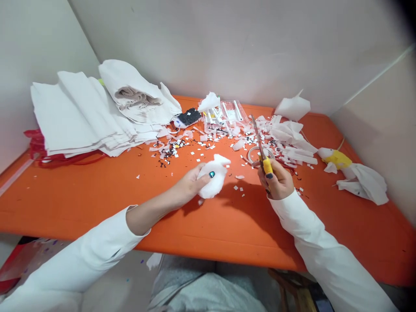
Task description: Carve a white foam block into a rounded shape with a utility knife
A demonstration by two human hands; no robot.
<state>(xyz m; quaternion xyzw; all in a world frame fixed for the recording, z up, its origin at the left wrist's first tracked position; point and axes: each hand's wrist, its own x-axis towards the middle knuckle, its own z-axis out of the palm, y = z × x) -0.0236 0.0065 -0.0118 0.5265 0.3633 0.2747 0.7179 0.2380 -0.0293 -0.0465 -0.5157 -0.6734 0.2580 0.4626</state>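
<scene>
My left hand [190,184] is closed around a small folded piece of white paper [214,175], held just above the orange table [97,195]. My right hand [277,182] grips yellow-handled scissors [261,149], their blades closed and pointing up and away from me. The paper and the scissors are apart, with a gap of table between them. Small white paper snippets [238,186] lie below and between my hands.
A tall stack of white paper sheets [87,115] fills the back left. Paper scraps [289,134], a roll of tape [255,154], a clear plastic box [230,112] and a dark object [188,117] litter the back middle. A crumpled white and yellow bundle [354,173] lies at right.
</scene>
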